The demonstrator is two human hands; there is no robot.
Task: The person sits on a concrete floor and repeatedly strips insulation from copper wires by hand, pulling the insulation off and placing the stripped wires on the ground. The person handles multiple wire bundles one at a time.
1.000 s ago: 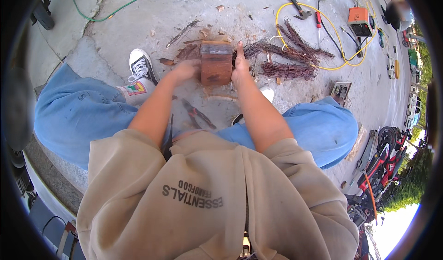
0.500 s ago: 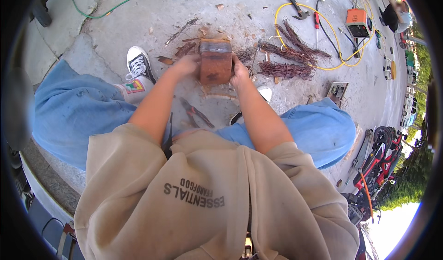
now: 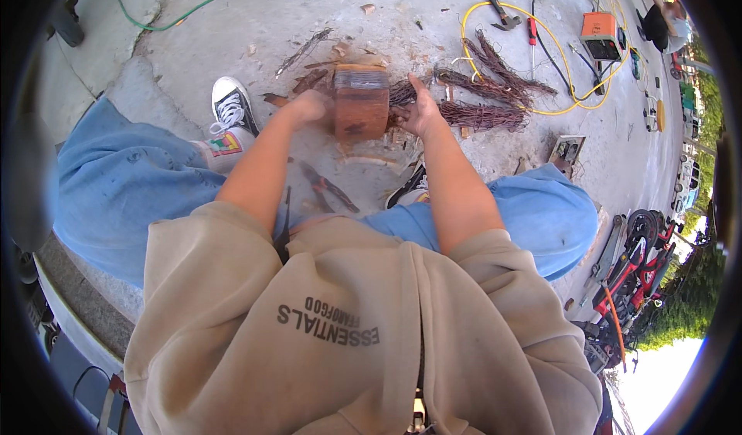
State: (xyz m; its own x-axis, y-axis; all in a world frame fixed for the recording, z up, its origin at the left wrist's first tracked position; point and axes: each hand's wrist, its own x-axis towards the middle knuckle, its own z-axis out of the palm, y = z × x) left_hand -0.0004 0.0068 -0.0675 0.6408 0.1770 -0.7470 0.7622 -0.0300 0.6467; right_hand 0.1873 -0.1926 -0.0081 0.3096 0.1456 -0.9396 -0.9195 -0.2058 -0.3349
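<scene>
A brown, rust-coloured block with a dark, ridged band across its far end rests on the concrete ground between my feet. It looks like a wound coil or transformer core. Close against its left side is my left hand, whose fingers are slightly smeared and partly hidden. On the other side, my right hand has its fingers apart, the thumb side nearest the block, and grips nothing. Bundles of thin reddish-brown wire lie just beyond my right hand. Pliers with red and black handles lie nearer to me.
A hammer and a red-handled screwdriver lie far right, near a looped yellow cord and an orange box-shaped machine. A green hose curves at far left. Brown scraps surround the block. Another person is at upper right.
My right hand has come away from the block's right side, moving right, and its fingers have spread. My left hand has shifted slightly left. The block stays in about the same place.
</scene>
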